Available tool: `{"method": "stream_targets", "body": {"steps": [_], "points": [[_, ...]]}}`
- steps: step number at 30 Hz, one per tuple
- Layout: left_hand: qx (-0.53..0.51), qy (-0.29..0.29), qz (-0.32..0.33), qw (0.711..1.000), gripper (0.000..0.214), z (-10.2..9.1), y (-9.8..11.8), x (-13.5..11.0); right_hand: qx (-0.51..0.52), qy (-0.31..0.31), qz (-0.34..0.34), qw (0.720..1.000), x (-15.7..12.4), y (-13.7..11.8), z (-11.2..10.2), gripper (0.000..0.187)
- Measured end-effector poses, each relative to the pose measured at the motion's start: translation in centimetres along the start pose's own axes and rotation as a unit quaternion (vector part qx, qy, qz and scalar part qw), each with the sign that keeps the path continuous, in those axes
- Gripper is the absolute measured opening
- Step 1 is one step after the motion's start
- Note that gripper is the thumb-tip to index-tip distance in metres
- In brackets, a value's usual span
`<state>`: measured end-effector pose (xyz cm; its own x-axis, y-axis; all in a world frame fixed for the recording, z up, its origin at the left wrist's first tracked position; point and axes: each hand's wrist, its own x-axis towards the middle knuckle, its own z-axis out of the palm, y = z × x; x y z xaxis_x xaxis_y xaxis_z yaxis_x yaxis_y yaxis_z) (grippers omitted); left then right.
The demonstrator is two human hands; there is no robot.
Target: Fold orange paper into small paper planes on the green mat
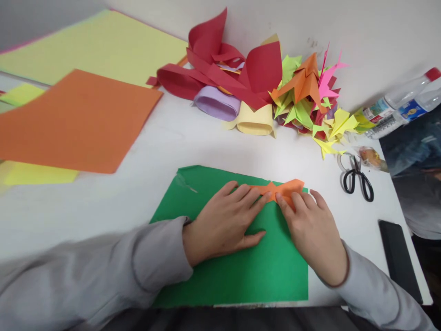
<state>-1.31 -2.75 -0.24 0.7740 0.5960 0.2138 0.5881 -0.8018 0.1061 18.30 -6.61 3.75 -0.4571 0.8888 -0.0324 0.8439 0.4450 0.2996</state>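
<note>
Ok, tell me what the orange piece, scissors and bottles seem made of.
Orange piece: seemingly paper, matte, with folded edges.
Scissors: greyish blades, probably metal; black handles, slightly shiny, likely plastic.
Bottles: probably plastic, clear and glossy, with highlights.

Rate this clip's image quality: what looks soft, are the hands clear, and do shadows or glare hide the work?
Head view: left sleeve and orange sheet look soft; head view: left hand and right hand read fairly clearly; head view: faint shadow beside the scissors, no glare hiding the folded paper, though fingers cover part.
</note>
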Motion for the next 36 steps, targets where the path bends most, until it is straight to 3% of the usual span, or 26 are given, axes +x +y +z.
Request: {"method": "stream_targets", "body": {"steps": [4,8,15,36], "points": [[-0.007,0.023,0.017,1.000,0.051,0.3,0.1,0.1,-0.013,0.004,0.020,1.000,-0.2,-0.1,-0.2,0.038],[-0.022,0.003,0.042,0.999,0.048,0.5,0.3,0.5,-0.010,0.009,0.016,1.000,-0.3,-0.4,0.1,0.038],[-0.026,-0.011,0.030,0.999,0.061,0.4,0.6,0.8,-0.001,0.021,0.016,1.000,-0.3,-0.7,0.6,0.041],[0.026,-0.001,0.043,0.999,0.052,0.4,0.7,1.5,0.027,0.037,0.037,0.998,-0.3,-0.6,1.8,0.044]]}}
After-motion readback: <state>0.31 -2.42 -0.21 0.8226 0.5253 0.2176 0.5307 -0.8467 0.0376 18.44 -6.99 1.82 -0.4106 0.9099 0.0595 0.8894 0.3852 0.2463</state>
